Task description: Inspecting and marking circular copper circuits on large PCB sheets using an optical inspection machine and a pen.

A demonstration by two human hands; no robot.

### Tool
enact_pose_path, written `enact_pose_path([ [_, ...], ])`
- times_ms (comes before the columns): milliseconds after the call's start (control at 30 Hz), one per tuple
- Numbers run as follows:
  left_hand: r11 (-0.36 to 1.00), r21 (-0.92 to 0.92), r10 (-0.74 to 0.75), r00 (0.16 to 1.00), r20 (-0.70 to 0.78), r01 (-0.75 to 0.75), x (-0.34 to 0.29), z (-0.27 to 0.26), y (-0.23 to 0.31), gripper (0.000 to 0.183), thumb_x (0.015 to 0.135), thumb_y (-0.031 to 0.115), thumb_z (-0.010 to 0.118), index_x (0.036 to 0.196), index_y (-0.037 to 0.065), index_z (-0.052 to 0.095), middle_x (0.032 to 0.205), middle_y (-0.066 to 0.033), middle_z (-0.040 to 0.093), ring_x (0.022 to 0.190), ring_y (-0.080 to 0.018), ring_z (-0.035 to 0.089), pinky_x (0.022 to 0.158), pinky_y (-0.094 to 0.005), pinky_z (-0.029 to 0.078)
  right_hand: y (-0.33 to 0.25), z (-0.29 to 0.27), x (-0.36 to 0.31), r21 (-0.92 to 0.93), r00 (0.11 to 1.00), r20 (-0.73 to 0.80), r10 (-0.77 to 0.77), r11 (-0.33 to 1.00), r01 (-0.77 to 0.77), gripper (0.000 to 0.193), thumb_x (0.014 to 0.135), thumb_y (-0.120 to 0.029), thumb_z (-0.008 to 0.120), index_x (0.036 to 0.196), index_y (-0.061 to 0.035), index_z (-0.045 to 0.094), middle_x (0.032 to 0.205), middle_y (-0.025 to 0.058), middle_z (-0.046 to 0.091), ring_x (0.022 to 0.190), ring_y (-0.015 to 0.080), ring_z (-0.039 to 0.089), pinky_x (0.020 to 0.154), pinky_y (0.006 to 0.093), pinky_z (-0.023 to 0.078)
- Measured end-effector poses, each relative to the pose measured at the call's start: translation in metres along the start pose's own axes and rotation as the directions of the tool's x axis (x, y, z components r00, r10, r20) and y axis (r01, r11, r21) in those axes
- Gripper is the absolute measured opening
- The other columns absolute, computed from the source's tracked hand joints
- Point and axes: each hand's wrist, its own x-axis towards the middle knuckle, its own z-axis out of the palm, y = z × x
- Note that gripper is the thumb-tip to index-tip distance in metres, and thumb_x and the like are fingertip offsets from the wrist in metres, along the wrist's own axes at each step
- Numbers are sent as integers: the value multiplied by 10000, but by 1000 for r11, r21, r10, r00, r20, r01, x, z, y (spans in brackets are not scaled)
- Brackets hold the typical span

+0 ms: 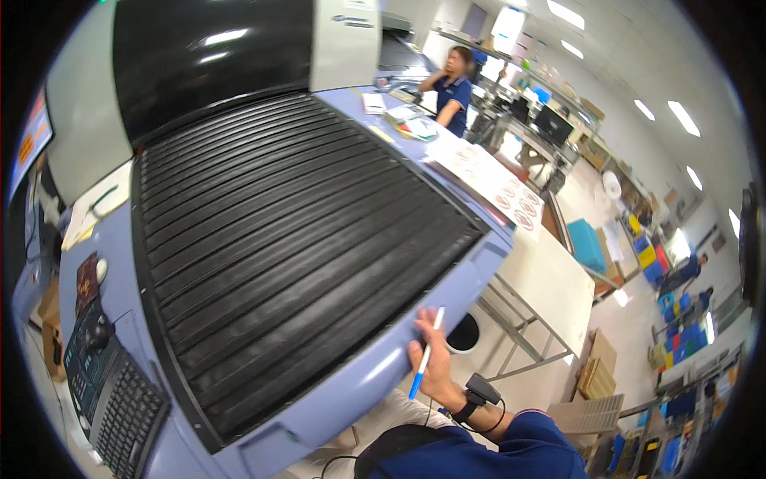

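Note:
My right hand point(432, 369) is closed around a slim white pen point(428, 351) with a blue end, a marker by its look. The pen slants upward, its blue end low and its white end high. That hand is beside the front right edge of a large machine's blue-purple frame point(375, 367); whether it touches the frame I cannot tell. A black ribbed bed point(311, 255) fills most of the machine's top, with nothing lying on it. A black device is strapped to my right wrist point(482, 391). My left hand is out of view.
A keyboard point(132, 411) and a mouse point(99, 331) lie at the left. Printed sheets point(515, 199) rest beyond the right edge, near a white table point(550, 287). A round bin point(463, 334) stands below. A co-worker point(452, 100) sits at the far side.

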Motion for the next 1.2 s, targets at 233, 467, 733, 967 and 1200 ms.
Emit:
enact_pose_path([
  [233,663,644,637,740,-217,-382,-254,111,154,394,996,221,561,1211,-110,572,1171,-278,616,1027,-388,607,914,-426,488,119,-185,71,75,818,-512,264,962,-263,301,982,-153,577,1225,20,539,1141,122,625,1063,210,584,963,364,461],
  [467,745,360,661,695,-284,-561,-363,196,346,388,955,196,609,1173,-122,566,1109,-274,629,972,-365,627,893,-453,504,277,-297,167,808,453,-149,879,372,-457,495,984,-282,586,1342,22,429,1311,217,539,1152,320,574,961,460,487],
  [733,623,-195,781,612,122,-757,-391,301,427,417,1000,142,452,1383,-25,469,1394,-169,509,1296,-279,471,1088,-407,350,277,-280,224,884,609,-113,785,360,-300,299,961,-43,542,1236,58,486,1206,156,595,1074,305,626,961,486,543],
  [967,657,-473,753,530,389,-587,-423,391,456,388,984,167,507,1317,-30,526,1206,-171,626,1146,-265,586,1030,-378,407,183,-287,222,809,869,-195,454,576,-119,284,964,-95,567,1221,27,557,1180,115,630,1081,237,629,946,480,539],
  [1200,793,-609,522,524,673,-6,-407,415,427,406,1032,293,432,1270,-14,551,983,-120,701,898,-216,688,856,-316,513,81,-219,206,840,946,60,318,496,-220,338,978,-143,571,1265,31,536,1104,74,679,895,136,698,704,237,597],
])
